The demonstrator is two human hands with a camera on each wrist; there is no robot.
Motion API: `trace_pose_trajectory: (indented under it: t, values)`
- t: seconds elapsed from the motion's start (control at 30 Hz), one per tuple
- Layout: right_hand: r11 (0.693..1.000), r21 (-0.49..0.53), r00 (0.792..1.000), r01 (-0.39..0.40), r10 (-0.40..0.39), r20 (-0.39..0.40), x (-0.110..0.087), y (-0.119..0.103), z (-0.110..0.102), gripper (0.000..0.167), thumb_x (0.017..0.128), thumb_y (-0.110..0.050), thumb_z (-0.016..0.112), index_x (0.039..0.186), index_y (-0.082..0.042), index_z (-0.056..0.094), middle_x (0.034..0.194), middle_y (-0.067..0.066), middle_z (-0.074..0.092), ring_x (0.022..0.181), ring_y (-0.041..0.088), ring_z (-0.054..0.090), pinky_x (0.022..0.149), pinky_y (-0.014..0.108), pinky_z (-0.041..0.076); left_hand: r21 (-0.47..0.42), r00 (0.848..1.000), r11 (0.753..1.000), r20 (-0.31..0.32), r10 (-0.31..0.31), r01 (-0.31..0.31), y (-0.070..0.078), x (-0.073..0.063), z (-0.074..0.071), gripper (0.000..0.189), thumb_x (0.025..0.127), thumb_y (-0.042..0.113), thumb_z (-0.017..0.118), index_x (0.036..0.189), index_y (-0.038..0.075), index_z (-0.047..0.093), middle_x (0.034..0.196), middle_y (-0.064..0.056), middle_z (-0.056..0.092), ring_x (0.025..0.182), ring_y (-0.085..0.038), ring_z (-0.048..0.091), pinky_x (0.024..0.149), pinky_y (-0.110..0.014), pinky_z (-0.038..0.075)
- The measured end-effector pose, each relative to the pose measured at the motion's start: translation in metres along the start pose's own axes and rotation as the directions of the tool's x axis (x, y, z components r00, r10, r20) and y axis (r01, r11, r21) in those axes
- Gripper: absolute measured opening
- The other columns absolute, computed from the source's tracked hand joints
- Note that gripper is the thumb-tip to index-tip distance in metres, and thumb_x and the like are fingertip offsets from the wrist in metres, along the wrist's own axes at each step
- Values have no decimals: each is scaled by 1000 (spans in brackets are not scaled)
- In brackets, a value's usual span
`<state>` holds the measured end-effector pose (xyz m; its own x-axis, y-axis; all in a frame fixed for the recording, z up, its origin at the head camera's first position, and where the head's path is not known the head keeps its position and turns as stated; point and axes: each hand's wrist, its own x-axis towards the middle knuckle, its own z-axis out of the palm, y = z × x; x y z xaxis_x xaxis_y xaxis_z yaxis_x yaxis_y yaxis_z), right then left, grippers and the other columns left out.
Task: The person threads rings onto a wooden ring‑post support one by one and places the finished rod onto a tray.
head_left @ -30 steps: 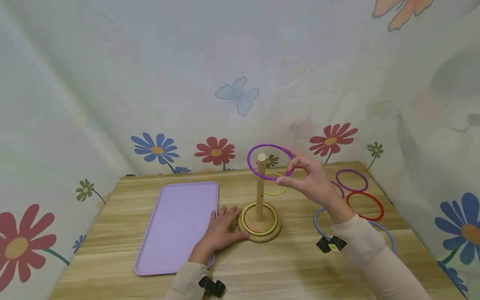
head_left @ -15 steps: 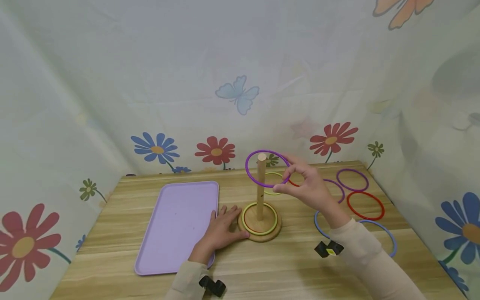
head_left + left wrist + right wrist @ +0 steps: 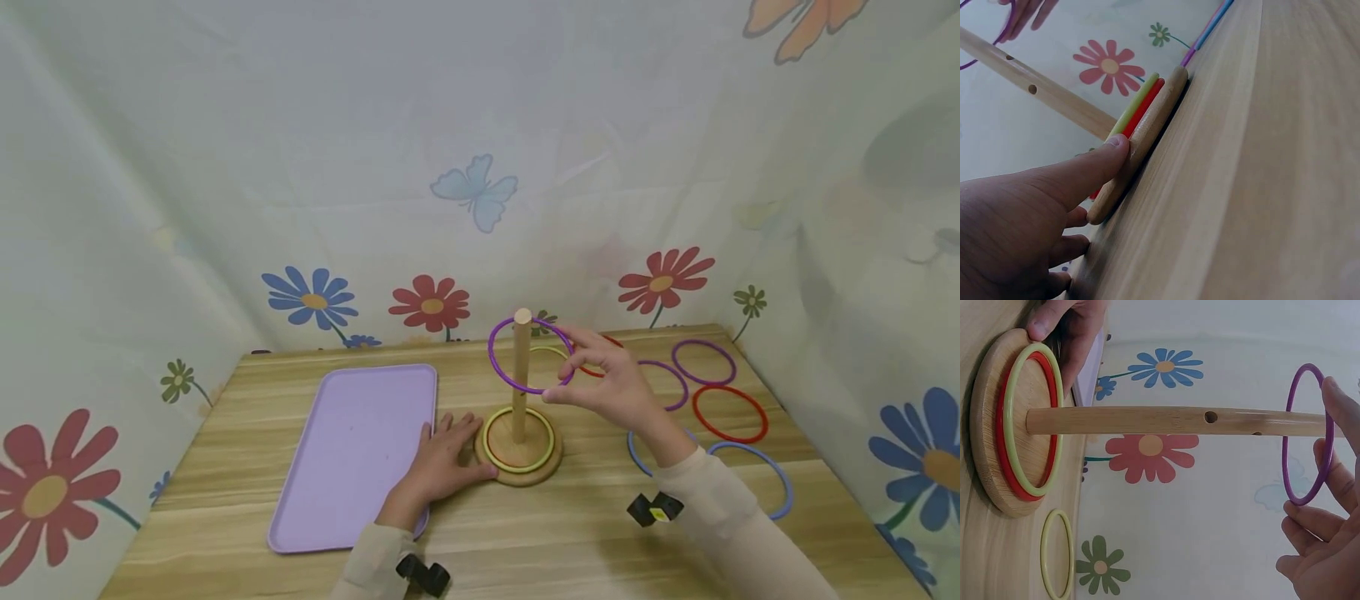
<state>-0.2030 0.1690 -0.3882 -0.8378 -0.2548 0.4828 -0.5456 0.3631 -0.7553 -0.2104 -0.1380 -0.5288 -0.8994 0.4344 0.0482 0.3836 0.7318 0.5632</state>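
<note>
My right hand [image 3: 611, 387] pinches a purple ring [image 3: 1285, 447] between thumb and fingers. That ring encircles the upper part of the wooden post [image 3: 1141, 420], well above the base. A yellow-green ring [image 3: 1007, 425] lies over a red ring [image 3: 1001, 450] on the round wooden base [image 3: 986, 444], both around the foot of the post. My left hand [image 3: 442, 467] rests at the left side of the base, its fingers extended. In the left wrist view, its thumb [image 3: 1094, 165] touches the rim of the base beside the stacked rings.
A lilac tray [image 3: 352, 450] lies left of the base, partly under the left hand. Loose on the table's right are a red ring [image 3: 696, 417], a purple ring [image 3: 705, 341], blue rings and others. Behind the post lies another yellow-green ring [image 3: 1044, 553].
The right hand has lowered the purple ring and shifted it slightly left, from around the post's top to further down the post. The left hand has stayed in place.
</note>
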Motion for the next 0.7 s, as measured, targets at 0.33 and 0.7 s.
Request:
trace_pose_trajectory:
  t: [0.33, 0.7]
  values:
    - [1000, 14, 1000, -16, 16, 27, -6, 4, 4, 25, 74, -12, 98, 75, -20, 74, 154, 13, 57, 150, 40, 40, 119, 69, 28, 13, 1000, 1000, -21, 12, -12, 0, 1, 0, 92, 88, 62, 78, 158, 10, 50, 164, -17, 43, 154, -54, 25, 121, -75, 6]
    - [997, 24, 996, -67, 66, 58, -17, 17, 10, 20, 74, -15, 98, 76, -20, 79, 153, 19, 57, 153, 46, 33, 120, 73, 21, 12, 1000, 1000, -22, 15, -14, -1, 2, 1, 92, 88, 61, 78, 158, 9, 50, 164, -18, 43, 154, -54, 25, 121, -75, 6]
